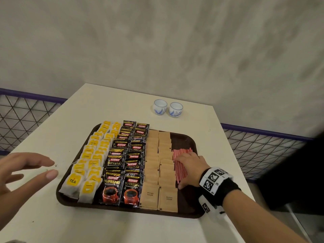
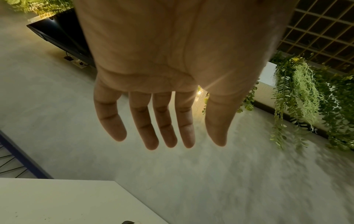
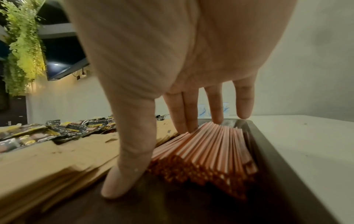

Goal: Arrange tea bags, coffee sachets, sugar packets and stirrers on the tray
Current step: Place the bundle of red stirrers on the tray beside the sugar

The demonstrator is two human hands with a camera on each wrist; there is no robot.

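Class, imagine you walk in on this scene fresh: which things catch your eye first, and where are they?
The dark tray is packed in neat columns: yellow tea bags leftmost, then black coffee sachets and brown sugar packets. The right hand rests on red stirrers at the tray's right side. Two small cups stand behind.

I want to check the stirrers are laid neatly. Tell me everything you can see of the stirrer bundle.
The stirrers are thin red-and-white striped sticks, seemingly plastic, lying flat and fanned slightly in the tray's right section beside the brown sugar packets. The right hand rests on them, straight fingers touching the far ends.
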